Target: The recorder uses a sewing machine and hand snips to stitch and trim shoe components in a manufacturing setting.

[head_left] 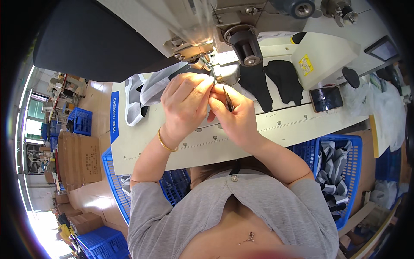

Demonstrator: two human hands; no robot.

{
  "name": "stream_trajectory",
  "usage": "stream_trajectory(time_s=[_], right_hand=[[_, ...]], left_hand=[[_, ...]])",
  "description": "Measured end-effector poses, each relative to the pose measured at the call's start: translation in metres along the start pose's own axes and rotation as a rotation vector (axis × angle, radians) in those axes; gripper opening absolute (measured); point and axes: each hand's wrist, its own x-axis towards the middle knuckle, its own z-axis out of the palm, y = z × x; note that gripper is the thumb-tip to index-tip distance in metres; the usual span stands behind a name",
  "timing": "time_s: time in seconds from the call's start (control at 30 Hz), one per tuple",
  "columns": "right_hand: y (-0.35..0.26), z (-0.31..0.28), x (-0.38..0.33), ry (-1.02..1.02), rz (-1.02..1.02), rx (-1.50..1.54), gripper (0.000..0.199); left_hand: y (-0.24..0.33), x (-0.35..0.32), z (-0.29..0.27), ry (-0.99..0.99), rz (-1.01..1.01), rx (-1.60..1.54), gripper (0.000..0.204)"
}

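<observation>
Under the sewing machine's metal needle head (202, 56), both hands meet above the pale tabletop (284, 125). Left hand (183, 103) pinches its fingertips shut at the needle; what it holds is too small to tell. Right hand (235, 114) grips slim dark tweezers (227, 99). Soft grey fabric (148, 88) lies just left.

Colours and patterns at the sewing table

A gold bangle (166, 144) is being worn above the left hand (186, 103); dark snips (228, 100) are being held in the right hand (235, 116). Black fabric pieces (271, 82) are being shown on the cream table (284, 125); grey-and-white striped cloth (332, 172) is being kept in a blue basket (351, 146).
</observation>
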Motion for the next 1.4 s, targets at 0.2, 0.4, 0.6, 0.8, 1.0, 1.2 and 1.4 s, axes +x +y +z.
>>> stream_trajectory(time_s=[0.2, 0.4, 0.6, 0.8, 1.0, 1.2, 1.4], right_hand=[[0.005, 0.002, 0.002, -0.018, -0.06, 0.052, 0.016], [0.015, 0.008, 0.005, 0.002, -0.143, 0.02, 0.03], [0.02, 0.013, 0.007, -0.025, -0.182, 0.001, 0.043], [0.015, 0.014, 0.008, -0.056, -0.111, -0.009, 0.043], [0.019, 0.016, 0.009, -0.041, -0.159, -0.043, 0.043], [0.019, 0.017, 0.01, -0.043, -0.161, -0.024, 0.044], [0.014, 0.016, 0.008, -0.051, -0.099, -0.01, 0.044]], left_hand=[[-0.002, 0.001, -0.002, -0.037, -0.005, -0.017, 0.019], [-0.009, -0.006, -0.002, -0.047, 0.0, -0.004, 0.027], [-0.01, -0.009, -0.004, -0.071, -0.033, -0.012, 0.032], [-0.013, -0.008, -0.006, -0.089, -0.057, -0.04, 0.032], [-0.014, -0.007, -0.006, -0.103, -0.066, -0.053, 0.031], [-0.017, -0.008, -0.005, -0.1, -0.055, -0.047, 0.031], [-0.026, -0.015, -0.001, -0.083, -0.024, -0.046, 0.034]])
